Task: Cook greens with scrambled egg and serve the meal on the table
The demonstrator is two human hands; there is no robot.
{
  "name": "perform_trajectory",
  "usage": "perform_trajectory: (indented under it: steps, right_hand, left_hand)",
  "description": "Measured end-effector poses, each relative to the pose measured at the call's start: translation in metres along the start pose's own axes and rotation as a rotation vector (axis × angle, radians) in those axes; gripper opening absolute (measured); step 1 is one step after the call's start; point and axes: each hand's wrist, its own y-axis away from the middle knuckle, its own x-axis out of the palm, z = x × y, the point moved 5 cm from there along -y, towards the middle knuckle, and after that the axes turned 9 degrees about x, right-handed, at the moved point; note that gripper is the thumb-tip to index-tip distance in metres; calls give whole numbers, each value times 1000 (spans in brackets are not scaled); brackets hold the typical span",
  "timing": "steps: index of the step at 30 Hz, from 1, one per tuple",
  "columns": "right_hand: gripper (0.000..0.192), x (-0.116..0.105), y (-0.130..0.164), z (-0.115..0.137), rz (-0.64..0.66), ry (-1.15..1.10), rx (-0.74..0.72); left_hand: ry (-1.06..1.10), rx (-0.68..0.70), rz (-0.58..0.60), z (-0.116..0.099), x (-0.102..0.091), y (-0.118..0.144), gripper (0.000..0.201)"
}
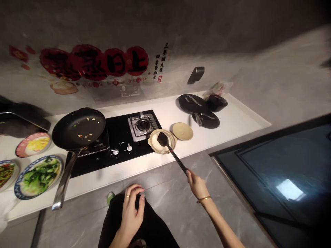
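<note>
My right hand (pixel 198 186) is closed around the handle of a long black spatula (pixel 177 159). The spatula's dark head rests in or just over a beige clay pot (pixel 154 148) with pale contents; whether it touches them I cannot tell. Beside the pot, on its right, lies a round beige lid (pixel 183 131). My left hand (pixel 133 206) hovers in front of my body, fingers loosely curved and thumb apart, with nothing in it.
A black frying pan (pixel 77 127) with food bits sits on the left burner, its handle jutting past the counter's front edge. Plates of greens (pixel 41 175) and yellow food (pixel 37 144) stand left. The right burner (pixel 143 124) is bare. Black pan lids (pixel 191 103) lie at the right.
</note>
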Motion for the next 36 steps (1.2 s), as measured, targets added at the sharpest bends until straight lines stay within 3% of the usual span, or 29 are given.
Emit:
perform_trajectory:
  steps: [8, 14, 20, 30, 36]
  right_hand:
    - [73, 2, -9, 3, 136, -143, 56]
    - [61, 8, -3, 7, 279, -339, 167]
    - [56, 18, 4, -4, 480, -552, 391]
    - [48, 14, 14, 0, 543, -964, 544]
    - [49, 5, 14, -6, 500, -1053, 602]
  left_hand:
    - [-61, -42, -10, -7, 12, 0, 17]
    - [-74, -47, -31, -9, 15, -5, 16]
    - [-75, -57, -36, -7, 15, -7, 16]
    - [-80, -80, -19, -5, 15, -10, 16]
    - [-60, -96, -21, -4, 12, -9, 16]
